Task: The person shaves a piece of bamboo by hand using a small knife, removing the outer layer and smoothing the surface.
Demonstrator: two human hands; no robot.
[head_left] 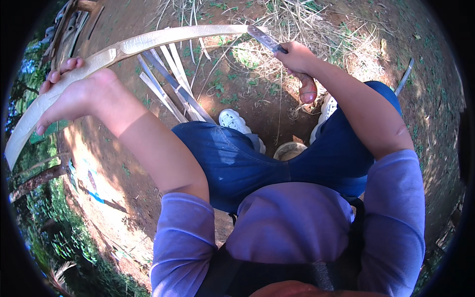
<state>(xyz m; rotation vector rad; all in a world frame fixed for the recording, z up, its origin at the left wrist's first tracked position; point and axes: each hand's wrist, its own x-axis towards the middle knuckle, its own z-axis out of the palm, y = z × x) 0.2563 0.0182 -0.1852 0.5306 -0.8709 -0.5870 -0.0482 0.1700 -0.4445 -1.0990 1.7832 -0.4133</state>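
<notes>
Left hand (pixel 74 96) wrapped around a long pale strip (pixel 148 39), right hand (pixel 297 57) clenched on a knife (pixel 264 38) at the strip's end, cut strips (pixel 170 84) lying on the dirt.

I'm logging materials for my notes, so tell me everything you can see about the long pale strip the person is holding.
The long pale strip looks like split bamboo or wood: flat, cream-coloured, smooth, with a slightly darker edge. It arcs across the upper left of the view, though the fisheye lens may add to that curve. The left hand grips it near its lower end. At its far end, the blade of a knife held in the right hand meets it. Similar thinner slats lie on the ground beneath.
</notes>
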